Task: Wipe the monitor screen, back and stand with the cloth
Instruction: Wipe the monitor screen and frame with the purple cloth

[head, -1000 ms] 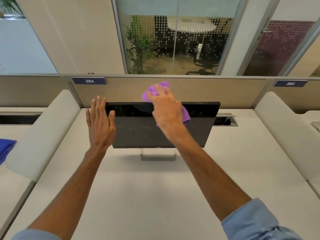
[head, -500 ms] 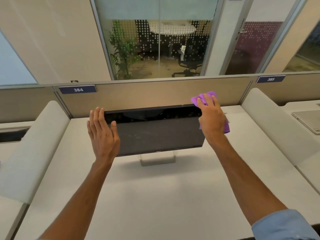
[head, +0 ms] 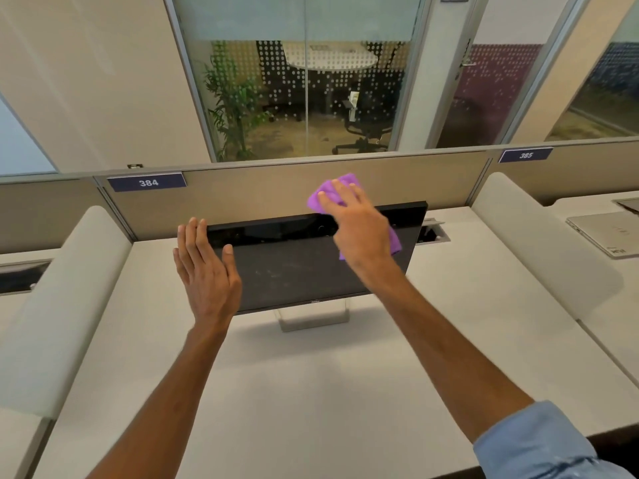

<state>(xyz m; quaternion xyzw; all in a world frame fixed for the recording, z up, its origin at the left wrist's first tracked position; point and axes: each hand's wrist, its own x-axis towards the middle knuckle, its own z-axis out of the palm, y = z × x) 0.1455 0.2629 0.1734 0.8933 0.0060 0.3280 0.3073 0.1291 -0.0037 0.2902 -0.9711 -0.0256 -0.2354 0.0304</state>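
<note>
Navy plates on the partition are reading 384 (head: 147, 182) and 385 (head: 525, 155); a small logo on the monitor's lower bezel is too blurred to read. The monitor (head: 294, 267) is standing on the bench (head: 311, 392) with its long axis running left to right and its dusty screen facing the person. The left hand (head: 207, 271) is lying flat and open against the monitor's left edge, fingers together. The right hand (head: 359, 229) is pressing the purple cloth (head: 332, 191) over the top edge near the right corner, fingers spread across it. The stand (head: 313, 318) is sitting below, between both hands.
</note>
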